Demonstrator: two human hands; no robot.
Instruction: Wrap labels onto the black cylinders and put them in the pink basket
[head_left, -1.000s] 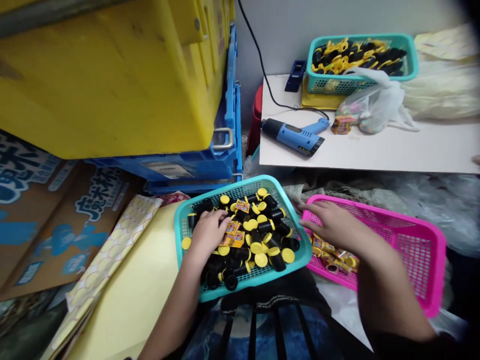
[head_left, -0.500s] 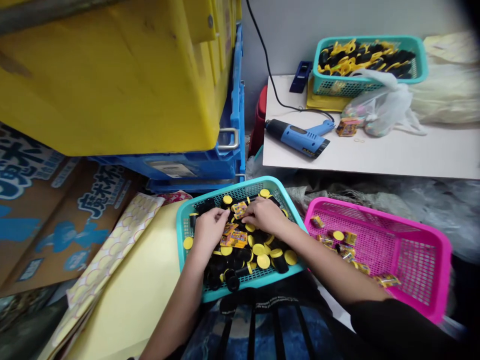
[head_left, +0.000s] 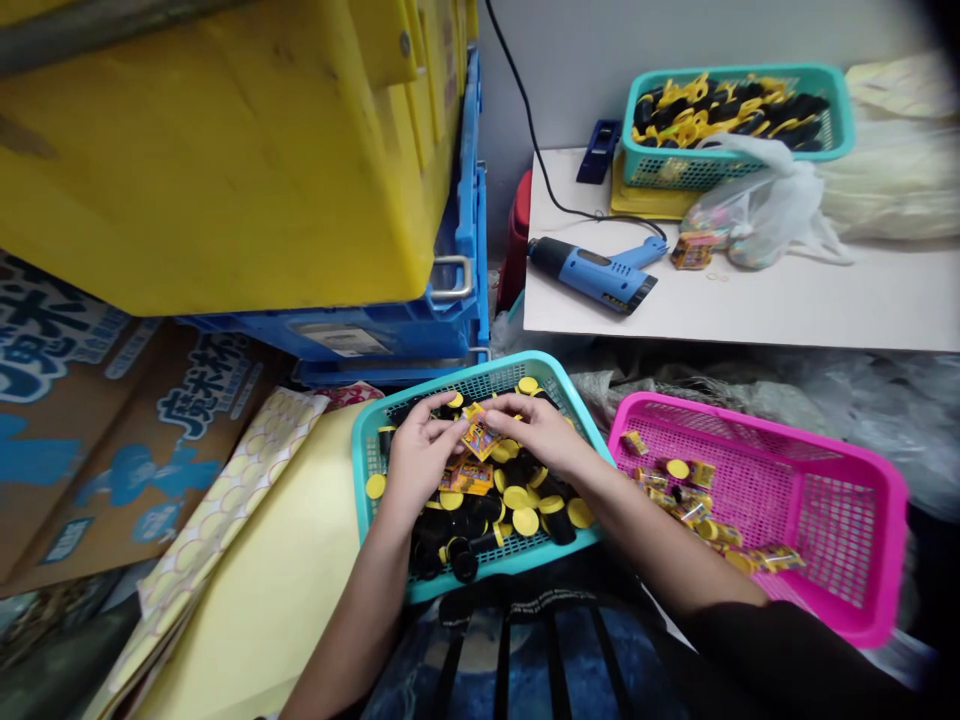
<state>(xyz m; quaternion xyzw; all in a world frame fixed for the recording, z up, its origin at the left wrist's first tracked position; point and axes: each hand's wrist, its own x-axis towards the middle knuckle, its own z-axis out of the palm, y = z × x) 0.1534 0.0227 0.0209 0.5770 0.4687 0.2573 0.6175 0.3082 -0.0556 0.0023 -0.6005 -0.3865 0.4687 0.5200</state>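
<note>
My left hand point(head_left: 420, 455) and my right hand point(head_left: 541, 432) meet over the turquoise basket point(head_left: 577, 395). Between their fingertips is a small orange-and-yellow printed label point(head_left: 479, 435), pinched from both sides. More printed labels point(head_left: 471, 477) lie just below it on the heap. Small black containers with yellow caps point(head_left: 525, 521) fill the basket around and under my hands. To the right, a pink basket point(head_left: 795, 430) holds several containers wrapped in similar printed labels point(head_left: 694, 510).
A blue heat gun point(head_left: 596, 275) lies on the white table point(head_left: 862, 310). Behind it stands another turquoise basket point(head_left: 739, 80) of black and yellow parts, with a white plastic bag point(head_left: 787, 200) in front. Yellow point(head_left: 247, 170) and blue crates point(head_left: 405, 335) rise at the left, above printed cardboard point(head_left: 135, 430).
The label has turned and lifted slightly between my fingertips, its printed face now plainer. My left fingers have opened out a little. More wrapped containers show in the pink basket past my right forearm.
</note>
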